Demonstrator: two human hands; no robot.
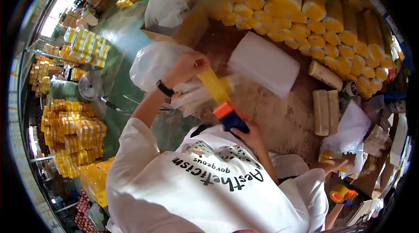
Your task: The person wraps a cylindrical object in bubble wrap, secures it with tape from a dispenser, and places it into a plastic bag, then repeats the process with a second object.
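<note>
My left hand [192, 63], with a dark band on the wrist, is closed on the end of a yellow tape strip [214, 85]. The strip runs taut down to a blue and orange tape dispenser [228, 117], which my right hand [250, 133] grips by its lower end, close to my shirt. Just under the strip lies a package in clear plastic [190, 98], partly hidden by the tape and my left arm. Beside my left hand is a whitish plastic bag [150, 65]. Right of the tape, a white wrapped roll [264, 63] rests on the brown table [279, 117].
Yellow-wrapped rolls [301, 1] are piled at the back. At right, a co-worker's hand [336, 163] touches plastic wrapping, near another orange tape dispenser [342, 194]. A fan [91, 85] and stacked yellow boxes [74, 130] stand at left; an open carton [179, 32] is behind.
</note>
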